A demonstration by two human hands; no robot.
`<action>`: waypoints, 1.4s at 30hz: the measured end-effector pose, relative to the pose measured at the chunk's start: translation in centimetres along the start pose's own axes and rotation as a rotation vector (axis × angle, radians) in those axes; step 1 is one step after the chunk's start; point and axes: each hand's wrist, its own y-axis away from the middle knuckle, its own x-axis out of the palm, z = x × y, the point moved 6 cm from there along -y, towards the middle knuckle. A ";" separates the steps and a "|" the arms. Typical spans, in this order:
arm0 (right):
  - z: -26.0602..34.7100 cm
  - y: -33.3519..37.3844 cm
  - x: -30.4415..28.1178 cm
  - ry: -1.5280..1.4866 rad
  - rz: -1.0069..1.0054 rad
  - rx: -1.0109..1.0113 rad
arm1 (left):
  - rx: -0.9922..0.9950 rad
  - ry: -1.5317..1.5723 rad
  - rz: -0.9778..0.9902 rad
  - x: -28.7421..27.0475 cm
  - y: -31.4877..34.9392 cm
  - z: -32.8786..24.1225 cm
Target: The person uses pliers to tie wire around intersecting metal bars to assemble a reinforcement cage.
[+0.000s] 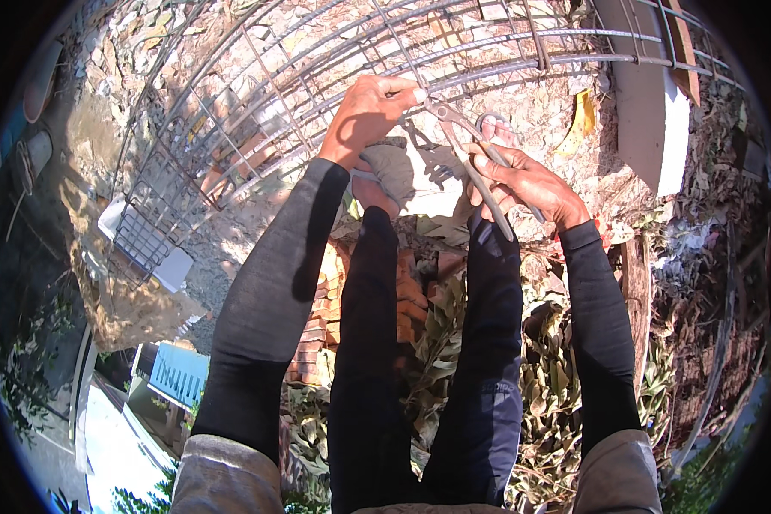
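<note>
Leafy ground (128, 64), pincers (456, 141) in right hand (527, 184), rebar (600, 58) beyond

- Steel bar cage (543, 62): curved grid, taken as landmark.
- Left hand (366, 116): at cage's near edge, thumb and forefinger together; any item pinched there unclear.
- Right hand (531, 182): just nearside of cage, gripping pincers (461, 152), handles spread, head beside cage's near bar.
- Yellow piece (581, 122): nearside of cage, on ground litter.
- Bricks (314, 334): stacked, farther nearside of cage.
</note>
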 end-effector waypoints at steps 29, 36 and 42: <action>-4.5 -1.5 1.0 0.197 -0.302 -0.135 | -0.030 0.006 -0.011 0.3 -0.1 0.2; -3.6 -1.0 0.7 0.303 -0.451 -0.275 | -0.132 -0.028 0.052 0.2 0.1 -0.1; -3.6 -2.1 2.0 0.162 -0.104 -0.088 | -0.031 -0.002 -0.022 -0.2 0.3 -0.2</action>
